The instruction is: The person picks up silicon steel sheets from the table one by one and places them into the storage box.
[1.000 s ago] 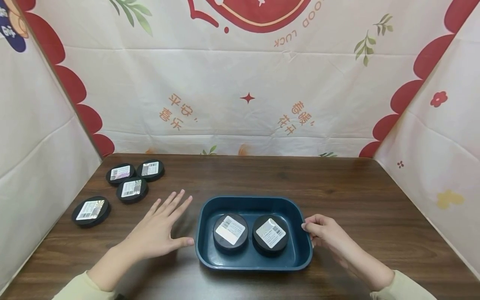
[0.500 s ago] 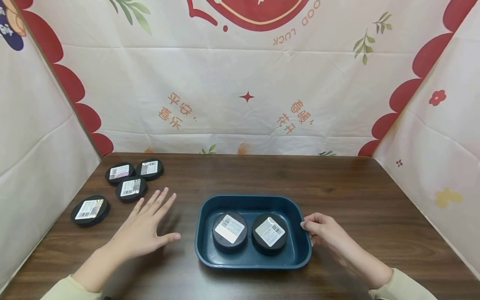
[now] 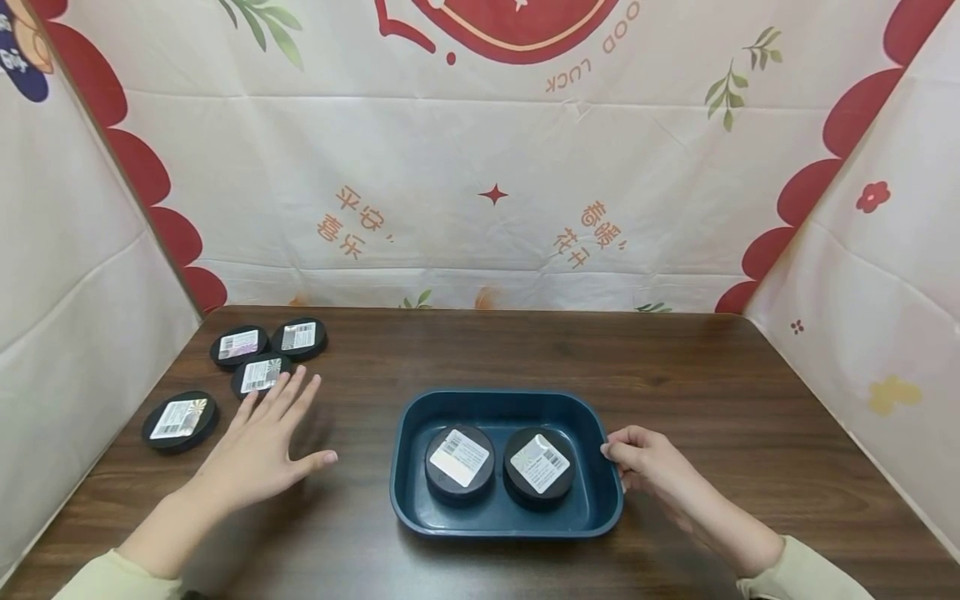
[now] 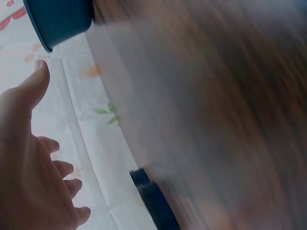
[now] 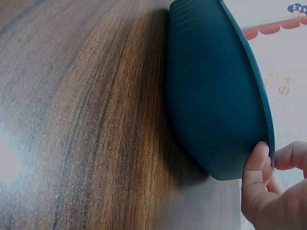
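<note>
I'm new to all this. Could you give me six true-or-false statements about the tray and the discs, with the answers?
1. The right grip pinches the tray. True.
2. The left grip is spread, not curled. True.
3. Both grips hold the tray. False: only the right grip does.
4. Three discs lie in the tray. False: it holds two discs.
5. Four other discs lie on the table, outside the tray. True.
6. The tray is red. False: it is dark blue.
</note>
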Demonstrator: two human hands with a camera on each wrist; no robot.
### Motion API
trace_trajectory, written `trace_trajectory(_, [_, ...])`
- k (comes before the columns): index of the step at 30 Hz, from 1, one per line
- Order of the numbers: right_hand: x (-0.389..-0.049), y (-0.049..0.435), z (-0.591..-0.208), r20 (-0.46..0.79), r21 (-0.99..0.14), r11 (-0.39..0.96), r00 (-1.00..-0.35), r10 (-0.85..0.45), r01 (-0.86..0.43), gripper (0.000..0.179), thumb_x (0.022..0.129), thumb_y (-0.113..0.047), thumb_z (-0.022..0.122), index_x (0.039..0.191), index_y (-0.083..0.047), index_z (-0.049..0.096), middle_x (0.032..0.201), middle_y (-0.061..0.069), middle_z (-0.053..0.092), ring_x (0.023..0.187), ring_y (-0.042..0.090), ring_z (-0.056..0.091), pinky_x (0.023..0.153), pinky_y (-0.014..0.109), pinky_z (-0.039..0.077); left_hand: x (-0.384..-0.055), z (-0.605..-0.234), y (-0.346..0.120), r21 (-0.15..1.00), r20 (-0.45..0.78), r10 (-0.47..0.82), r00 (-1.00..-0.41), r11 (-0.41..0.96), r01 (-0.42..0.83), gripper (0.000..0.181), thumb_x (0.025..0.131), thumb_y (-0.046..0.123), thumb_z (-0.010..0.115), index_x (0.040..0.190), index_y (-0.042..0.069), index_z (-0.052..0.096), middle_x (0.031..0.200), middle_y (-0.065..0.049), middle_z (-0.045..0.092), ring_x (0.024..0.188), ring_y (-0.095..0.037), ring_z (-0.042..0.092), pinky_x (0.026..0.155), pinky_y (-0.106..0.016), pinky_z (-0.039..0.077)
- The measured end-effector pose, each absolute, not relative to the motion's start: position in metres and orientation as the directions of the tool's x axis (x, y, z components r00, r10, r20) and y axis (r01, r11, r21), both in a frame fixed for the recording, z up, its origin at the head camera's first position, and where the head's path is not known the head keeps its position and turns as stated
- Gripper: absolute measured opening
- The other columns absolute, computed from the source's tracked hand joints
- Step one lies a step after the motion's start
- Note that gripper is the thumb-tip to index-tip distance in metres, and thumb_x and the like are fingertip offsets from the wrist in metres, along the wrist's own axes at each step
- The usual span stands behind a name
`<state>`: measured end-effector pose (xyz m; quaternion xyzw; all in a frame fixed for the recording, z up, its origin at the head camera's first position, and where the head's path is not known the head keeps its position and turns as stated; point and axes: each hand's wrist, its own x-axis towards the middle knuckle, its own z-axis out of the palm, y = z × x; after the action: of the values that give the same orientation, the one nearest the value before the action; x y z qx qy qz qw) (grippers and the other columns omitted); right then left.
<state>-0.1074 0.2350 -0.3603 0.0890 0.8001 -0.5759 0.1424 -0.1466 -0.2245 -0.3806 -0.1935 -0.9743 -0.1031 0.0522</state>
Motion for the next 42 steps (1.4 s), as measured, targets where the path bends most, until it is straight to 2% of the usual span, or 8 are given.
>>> trace_trajectory(6, [-0.108, 0.234, -0.362, -0.319, -0.903, 0.315, -0.947, -0.033, 0.293, 0.027, 0.089, -0.01, 0.053, 0.105, 0.012, 0.048, 0.074, 0.005, 0.051, 0.065, 0.016, 0.051, 0.058, 0.03, 0.049, -0.148, -0.382, -0.242, 0.185, 0.199, 0.317, -0.927, 0.917, 0.354, 0.101, 0.08, 0.062, 0.059, 0.151, 0.01, 0.009, 0.152, -0.023, 0.016, 0.138, -0.041, 0.015, 0.108, -0.057, -0.006])
trace_trajectory(11, [-0.108, 0.234, -0.363, -0.317, -0.904, 0.312, -0.948, -0.031, 0.292, 0.026, 0.089, -0.01, 0.052, 0.105, 0.012, 0.048, 0.074, 0.005, 0.051, 0.065, 0.016, 0.051, 0.058, 0.03, 0.048, -0.149, -0.383, -0.254, 0.196, 0.211, 0.282, -0.936, 0.926, 0.323, 0.102, 0.081, 0.061, 0.058, 0.15, 0.009, 0.004, 0.152, -0.022, 0.011, 0.14, -0.039, 0.006, 0.107, -0.054, -0.016])
trace_trajectory(17, [-0.107, 0.234, -0.362, -0.326, -0.9, 0.316, -0.945, -0.027, 0.301, 0.027, 0.09, -0.01, 0.052, 0.105, 0.012, 0.048, 0.074, 0.005, 0.049, 0.064, 0.017, 0.05, 0.057, 0.03, 0.048, -0.153, -0.386, -0.271, 0.194, 0.259, 0.257, -0.931, 0.931, 0.311, 0.102, 0.082, 0.057, 0.06, 0.149, 0.005, 0.004, 0.154, -0.019, 0.001, 0.141, -0.034, -0.006, 0.107, -0.054, -0.015])
trace_trajectory(21, [-0.107, 0.234, -0.362, -0.326, -0.899, 0.318, -0.945, -0.024, 0.302, 0.027, 0.09, -0.01, 0.052, 0.105, 0.011, 0.048, 0.075, 0.005, 0.049, 0.065, 0.017, 0.05, 0.058, 0.03, 0.048, -0.156, -0.388, -0.285, 0.219, 0.269, 0.203, -0.942, 0.939, 0.265, 0.105, 0.083, 0.056, 0.06, 0.149, 0.006, -0.005, 0.154, -0.017, -0.004, 0.14, -0.03, -0.013, 0.106, -0.056, -0.016])
trace_trajectory(30, [-0.107, 0.235, -0.362, -0.326, -0.898, 0.316, -0.945, -0.016, 0.305, 0.026, 0.09, -0.01, 0.052, 0.104, 0.011, 0.049, 0.073, 0.005, 0.05, 0.064, 0.017, 0.05, 0.057, 0.03, 0.048, -0.156, -0.393, -0.311, 0.297, 0.198, 0.084, -0.977, 0.944, 0.141, 0.111, 0.083, 0.058, 0.057, 0.144, -0.004, -0.012, 0.149, -0.025, -0.016, 0.136, -0.039, -0.018, 0.102, -0.063, -0.015])
trace_trajectory(38, [-0.107, 0.235, -0.363, -0.329, -0.896, 0.322, -0.944, -0.017, 0.307, 0.027, 0.09, -0.011, 0.053, 0.105, 0.011, 0.049, 0.074, 0.005, 0.051, 0.065, 0.017, 0.051, 0.058, 0.03, 0.048, -0.163, -0.402, -0.331, 0.288, 0.185, 0.053, -0.981, 0.952, 0.105, 0.116, 0.081, 0.061, 0.058, 0.143, -0.004, -0.015, 0.147, -0.029, -0.017, 0.135, -0.044, -0.015, 0.101, -0.063, -0.016])
trace_trajectory(42, [-0.107, 0.236, -0.362, -0.336, -0.893, 0.323, -0.942, -0.017, 0.312, 0.027, 0.09, -0.011, 0.053, 0.105, 0.011, 0.049, 0.075, 0.005, 0.051, 0.066, 0.017, 0.051, 0.059, 0.03, 0.049, -0.165, -0.404, -0.34, 0.305, 0.167, 0.039, -0.985, 0.948, 0.089, 0.117, 0.08, 0.06, 0.059, 0.142, -0.009, -0.013, 0.145, -0.036, -0.011, 0.135, -0.047, -0.012, 0.101, -0.065, -0.013])
